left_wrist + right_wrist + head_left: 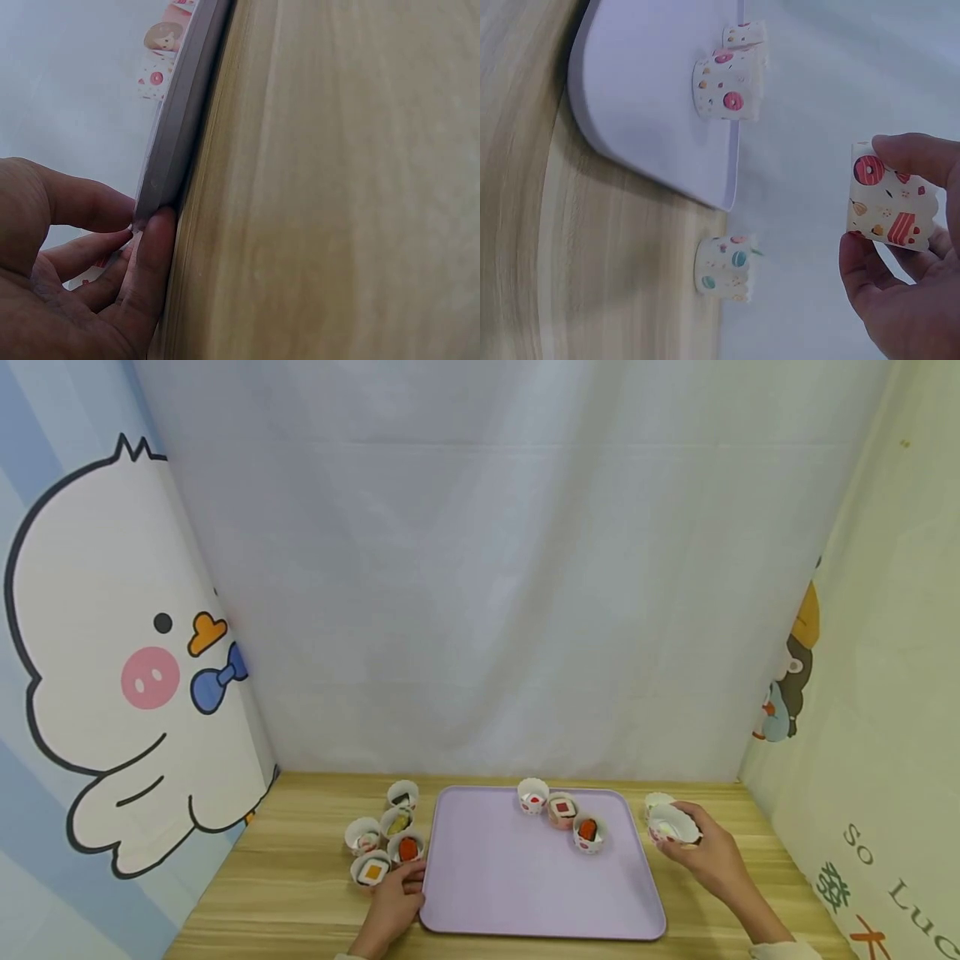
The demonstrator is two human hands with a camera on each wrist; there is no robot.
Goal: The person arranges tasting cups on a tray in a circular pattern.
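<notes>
One tray (540, 885), lilac, with rounded corners, flat on the wood-grain surface (300, 835). Left hand (393, 902): pinching the tray's left rim between thumb and fingers, low on that side. Right hand (708, 852): grasping a held cup (672, 825), raised clear of the surface, to the right of the tray; printed outside with a doughnut and cake; contents too small to tell.

On the tray, toward its upper right, three cups in a slanting row: red-spot cup (533, 797); red-square cup (562, 810); red-topped cup (589, 833), nearest the front.

Left of the tray, five cups in a close cluster: dark-filled cup (402, 795), rearmost; yellow-filled cup (397, 821); pale-filled cup (363, 837), outermost; orange-red cup (407, 848); orange-square cup (371, 868), just beside the left hand.

Right of the tray, one standing cup (721, 268), upright on the surface, partly hidden by the held cup in the head view.

Behind: one plain pale cloth (480, 610).
</notes>
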